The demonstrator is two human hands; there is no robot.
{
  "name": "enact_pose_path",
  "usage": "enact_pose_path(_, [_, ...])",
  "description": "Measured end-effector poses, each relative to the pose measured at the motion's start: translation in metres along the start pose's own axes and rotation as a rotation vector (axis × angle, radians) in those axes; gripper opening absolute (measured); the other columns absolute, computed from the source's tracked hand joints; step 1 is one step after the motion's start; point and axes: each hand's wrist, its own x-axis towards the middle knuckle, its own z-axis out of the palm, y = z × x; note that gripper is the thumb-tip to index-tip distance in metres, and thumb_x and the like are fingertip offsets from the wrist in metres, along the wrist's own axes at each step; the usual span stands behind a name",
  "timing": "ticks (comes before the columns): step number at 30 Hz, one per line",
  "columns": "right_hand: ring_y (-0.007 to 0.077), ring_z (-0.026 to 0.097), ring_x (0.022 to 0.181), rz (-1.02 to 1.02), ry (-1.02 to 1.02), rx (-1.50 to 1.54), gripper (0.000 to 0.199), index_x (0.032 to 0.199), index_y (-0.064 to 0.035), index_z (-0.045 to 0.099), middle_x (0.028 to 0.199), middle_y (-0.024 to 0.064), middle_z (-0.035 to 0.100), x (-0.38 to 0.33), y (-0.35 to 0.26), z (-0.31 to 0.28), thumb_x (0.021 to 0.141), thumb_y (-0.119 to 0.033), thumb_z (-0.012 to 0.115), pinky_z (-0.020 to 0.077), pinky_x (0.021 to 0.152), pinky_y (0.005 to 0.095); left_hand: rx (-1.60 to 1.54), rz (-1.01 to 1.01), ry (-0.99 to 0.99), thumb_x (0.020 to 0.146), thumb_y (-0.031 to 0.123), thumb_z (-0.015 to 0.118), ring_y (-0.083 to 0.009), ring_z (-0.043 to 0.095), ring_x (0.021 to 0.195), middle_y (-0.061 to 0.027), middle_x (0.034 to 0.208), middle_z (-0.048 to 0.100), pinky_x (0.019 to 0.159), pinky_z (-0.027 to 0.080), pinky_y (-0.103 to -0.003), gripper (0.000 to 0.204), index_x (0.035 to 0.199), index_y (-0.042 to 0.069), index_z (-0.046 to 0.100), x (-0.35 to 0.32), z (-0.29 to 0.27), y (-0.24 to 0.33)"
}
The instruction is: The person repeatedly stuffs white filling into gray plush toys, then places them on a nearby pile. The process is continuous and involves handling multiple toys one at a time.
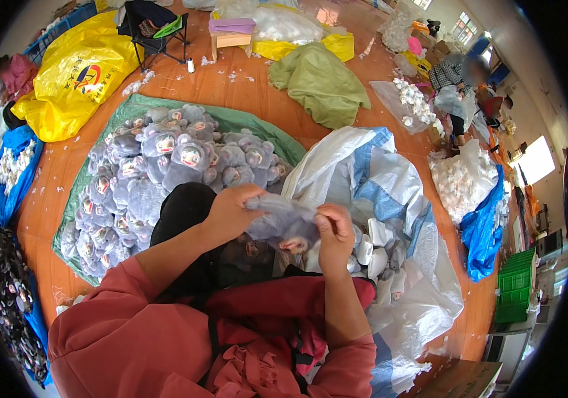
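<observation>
Both my hands hold one small grey plush toy [283, 223] over my lap. My left hand [231, 211] pinches its upper left edge. My right hand [334, 231] grips its right side, fingers curled around the fabric. Ahead and to the left, a large pile of several finished grey plush toys [158, 172] lies on a green sheet [244, 121]. To my right an open white and blue woven sack [383, 186] holds more grey and white toy pieces [373, 247].
A yellow bag [78, 76] and a folding chair [155, 30] stand at the back left. A green cloth bundle [320, 83] lies ahead. Another person [459, 93] works at the far right among bags of white stuffing. A green crate [514, 285] sits at the right.
</observation>
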Motion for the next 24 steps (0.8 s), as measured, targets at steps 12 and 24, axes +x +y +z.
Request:
enact_pose_path(12, [0.0141,0.062,0.080,0.713,-0.125,0.368,0.035,0.103,-0.0040,0.063,0.090,0.0050,0.065,-0.006,0.024,-0.007,0.098,-0.039,0.059,0.0525,0.071,0.0288,-1.236,-0.796,0.334,0.092,0.011,0.068,-0.0243,0.063,0.106,-0.0073,0.116,0.063,0.092,0.052,-0.048,0.038,0.126,0.009,0.052,0.018,0.008,-0.029])
enact_pose_path(24, [0.0130,0.063,0.068,0.766,-0.345,0.274,0.030,0.108,-0.0016,0.061,0.084,0.0060,0.064,-0.013,0.025,0.008,0.097,-0.030,0.063,0.0504,0.057,0.0267,-1.298,-0.894,0.295,0.092,0.015,0.068,-0.0251,0.061,0.109,-0.0067,0.118,0.062,0.095,0.051,-0.049,0.037,0.126,0.011,0.053,0.016,0.019,-0.016])
